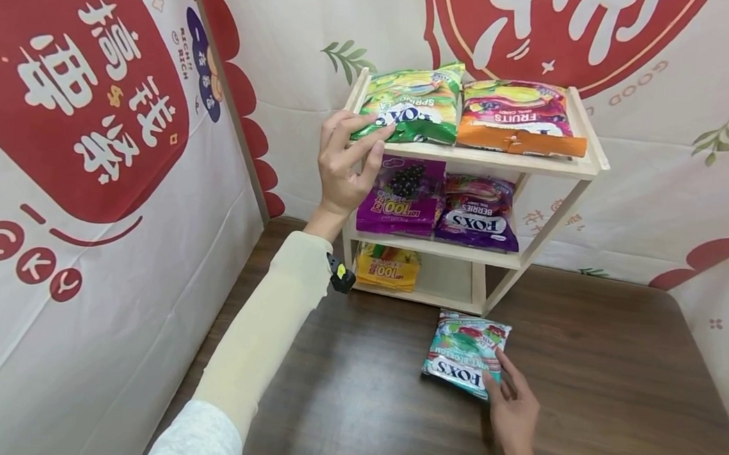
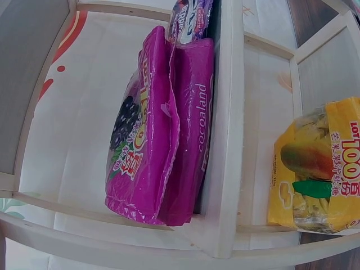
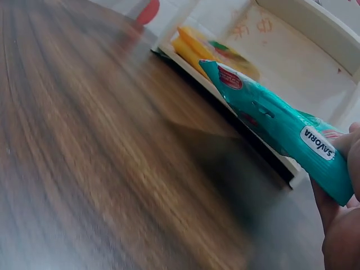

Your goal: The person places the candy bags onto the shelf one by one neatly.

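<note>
My right hand (image 1: 516, 412) pinches a teal bag of Fox's candy (image 1: 465, 346) by its side, over the tabletop in front of the shelf. In the right wrist view this bag (image 3: 275, 118) is tilted, close to the bottom shelf. At the top left corner of the small wooden shelf rack (image 1: 506, 159), my left hand (image 1: 346, 164) lays extended fingers over the edge, touching a green bag of Fox's candy (image 1: 412, 105). Its thumb is at the front rail. The left wrist view mostly shows a purple candy bag (image 2: 188, 129) on the middle shelf.
An orange-and-pink Fox's bag (image 1: 521, 119) lies beside the green one. Next to the purple bag is a dark purple berries bag (image 1: 479, 214). The bottom shelf holds a yellow candy bag (image 1: 387, 269) at its left. Printed cloth (image 1: 644, 168) surrounds the brown table (image 1: 606, 381).
</note>
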A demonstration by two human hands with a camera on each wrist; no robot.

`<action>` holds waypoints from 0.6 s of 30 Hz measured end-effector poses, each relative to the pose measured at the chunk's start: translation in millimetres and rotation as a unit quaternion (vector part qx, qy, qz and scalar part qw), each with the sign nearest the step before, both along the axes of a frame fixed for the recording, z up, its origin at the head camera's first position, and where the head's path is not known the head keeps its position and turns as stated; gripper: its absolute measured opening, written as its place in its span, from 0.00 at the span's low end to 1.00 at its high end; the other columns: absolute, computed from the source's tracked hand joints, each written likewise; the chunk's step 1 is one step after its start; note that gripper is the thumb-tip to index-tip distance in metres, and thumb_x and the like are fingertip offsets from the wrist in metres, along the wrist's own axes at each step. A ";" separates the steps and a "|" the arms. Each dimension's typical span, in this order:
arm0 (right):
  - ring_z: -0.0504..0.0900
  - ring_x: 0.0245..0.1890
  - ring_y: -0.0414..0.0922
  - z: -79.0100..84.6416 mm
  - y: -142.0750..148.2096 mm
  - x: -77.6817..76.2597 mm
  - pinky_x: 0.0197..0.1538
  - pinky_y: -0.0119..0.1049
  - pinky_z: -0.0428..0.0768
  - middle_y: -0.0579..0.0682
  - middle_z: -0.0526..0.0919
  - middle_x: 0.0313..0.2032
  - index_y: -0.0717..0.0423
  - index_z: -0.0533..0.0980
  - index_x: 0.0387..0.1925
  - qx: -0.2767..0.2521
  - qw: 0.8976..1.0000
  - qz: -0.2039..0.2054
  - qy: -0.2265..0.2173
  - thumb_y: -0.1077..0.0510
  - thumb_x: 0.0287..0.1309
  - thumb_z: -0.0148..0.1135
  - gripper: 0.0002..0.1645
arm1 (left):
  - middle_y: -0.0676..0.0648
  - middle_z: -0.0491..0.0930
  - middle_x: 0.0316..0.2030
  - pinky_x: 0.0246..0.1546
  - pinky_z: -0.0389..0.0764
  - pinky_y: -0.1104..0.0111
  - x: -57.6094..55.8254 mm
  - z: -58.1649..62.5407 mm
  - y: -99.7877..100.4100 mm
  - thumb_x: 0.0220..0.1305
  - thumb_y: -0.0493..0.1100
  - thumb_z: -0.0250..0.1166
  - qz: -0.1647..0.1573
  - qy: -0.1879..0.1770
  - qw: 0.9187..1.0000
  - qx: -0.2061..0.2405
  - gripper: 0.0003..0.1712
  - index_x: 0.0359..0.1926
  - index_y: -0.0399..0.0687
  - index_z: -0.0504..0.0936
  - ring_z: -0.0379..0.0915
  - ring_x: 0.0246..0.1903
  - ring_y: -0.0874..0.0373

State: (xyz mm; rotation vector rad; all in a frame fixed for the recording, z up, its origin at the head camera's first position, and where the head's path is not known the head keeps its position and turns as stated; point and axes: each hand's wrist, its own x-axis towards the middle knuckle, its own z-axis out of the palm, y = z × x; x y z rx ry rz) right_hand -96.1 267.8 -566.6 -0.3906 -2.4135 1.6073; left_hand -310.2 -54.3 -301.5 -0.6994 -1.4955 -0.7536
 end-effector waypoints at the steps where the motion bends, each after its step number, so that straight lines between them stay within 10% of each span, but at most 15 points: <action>1: 0.74 0.52 0.37 0.1 -2.2 -1.5 0.47 0.18 0.72 0.45 0.73 0.61 0.42 0.72 0.62 -0.005 1.000 0.004 0.012 0.59 0.61 0.62 0.28 | 0.42 0.80 0.43 0.57 0.67 0.58 -0.3 0.4 0.6 0.60 0.41 0.58 -0.002 0.001 1.000 -0.002 0.14 0.41 0.44 0.88 0.68 0.47 0.43; 18: 0.75 0.54 0.41 14.6 -23.5 -37.2 0.50 0.18 0.70 0.48 0.75 0.58 0.45 0.73 0.62 -0.001 0.994 0.075 0.081 0.61 0.62 0.61 0.26 | 0.42 0.80 0.44 0.57 0.67 0.57 0.0 0.9 -1.0 0.61 0.41 0.58 -0.003 0.003 1.000 -0.008 0.14 0.41 0.43 0.88 0.68 0.47 0.43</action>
